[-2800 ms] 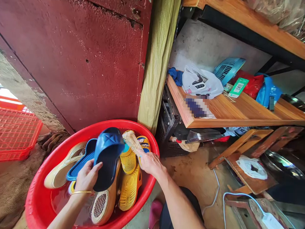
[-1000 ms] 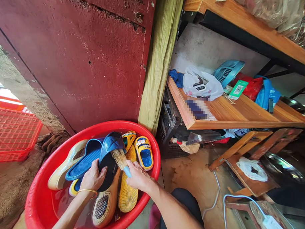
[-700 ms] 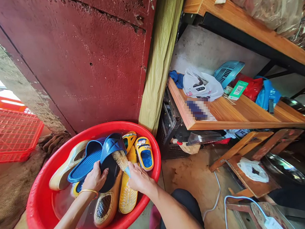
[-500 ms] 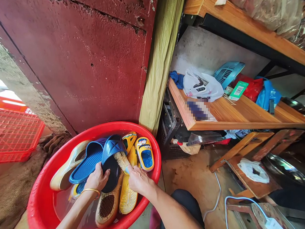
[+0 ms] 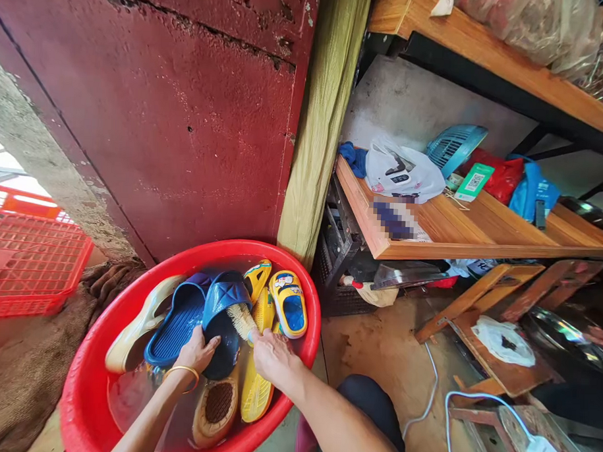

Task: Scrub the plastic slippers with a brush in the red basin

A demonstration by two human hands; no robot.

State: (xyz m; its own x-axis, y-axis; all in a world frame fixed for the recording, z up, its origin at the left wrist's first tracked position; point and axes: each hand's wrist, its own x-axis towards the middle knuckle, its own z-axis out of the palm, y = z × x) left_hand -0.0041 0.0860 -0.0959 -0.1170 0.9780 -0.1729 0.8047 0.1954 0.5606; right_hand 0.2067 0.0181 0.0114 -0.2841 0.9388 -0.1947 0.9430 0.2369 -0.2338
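The right hand [image 5: 272, 357] closes round a brush [image 5: 241, 323]; the left hand [image 5: 198, 351] grips a blue slipper [image 5: 222, 330], fingertips hard to see. The slipper sits lower in the red basin [image 5: 74, 389] than seconds ago; the bristles [image 5: 238, 316], under its strap [image 5: 224, 292], now reach inside.

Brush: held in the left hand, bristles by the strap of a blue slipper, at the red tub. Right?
One thing off: the brush is in the right hand, as the head view shows; the left hand holds the blue slipper. The rest stands: bristles by the slipper's strap, at the red tub.
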